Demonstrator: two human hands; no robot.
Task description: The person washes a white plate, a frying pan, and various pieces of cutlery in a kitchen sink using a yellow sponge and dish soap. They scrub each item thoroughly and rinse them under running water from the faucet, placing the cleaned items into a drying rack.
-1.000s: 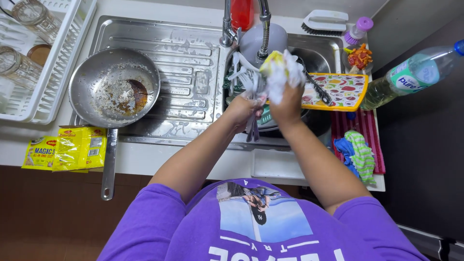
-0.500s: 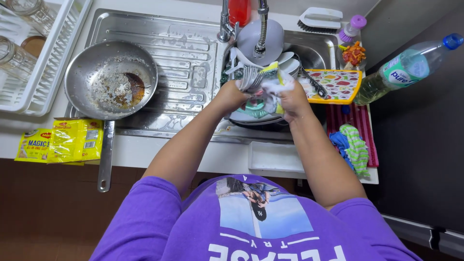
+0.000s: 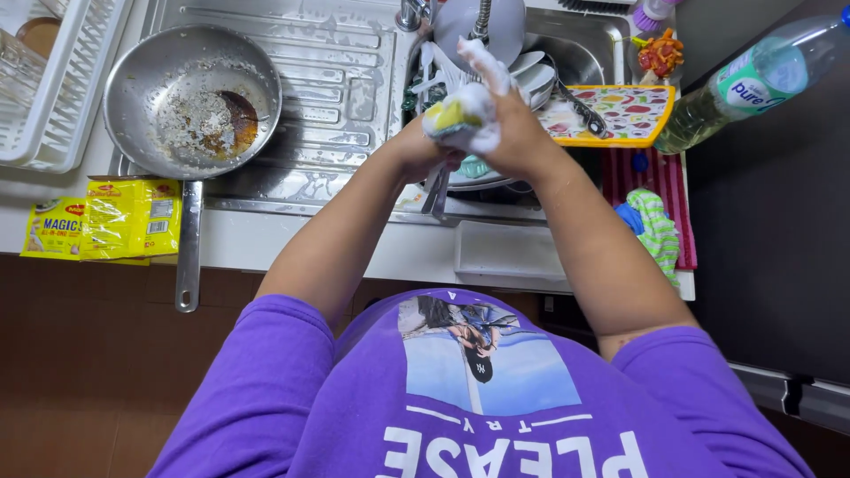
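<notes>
My two hands meet over the front of the sink (image 3: pixel 584 53). My right hand (image 3: pixel 513 137), covered in foam, grips a soapy yellow-green sponge (image 3: pixel 452 115). My left hand (image 3: pixel 414 152) is closed on a thin grey metal utensil (image 3: pixel 436 190) that hangs down towards the sink's front rim. The sponge is pressed against the upper part of the utensil, which my fingers hide. Plates and bowls (image 3: pixel 536 75) are stacked in the basin beneath the hands, under the tap (image 3: pixel 482 18).
A dirty steel frying pan (image 3: pixel 190 97) sits on the wet drainboard, handle over the counter edge. Yellow packets (image 3: pixel 115 217) lie at front left. A white dish rack (image 3: pixel 53 97) stands far left. A colourful board (image 3: pixel 620 111), a plastic bottle (image 3: pixel 753 80) and cloths (image 3: pixel 655 226) are right.
My hands have come down from beside the tap towards the sink's front edge. The sponge is now pressed onto the utensil between them.
</notes>
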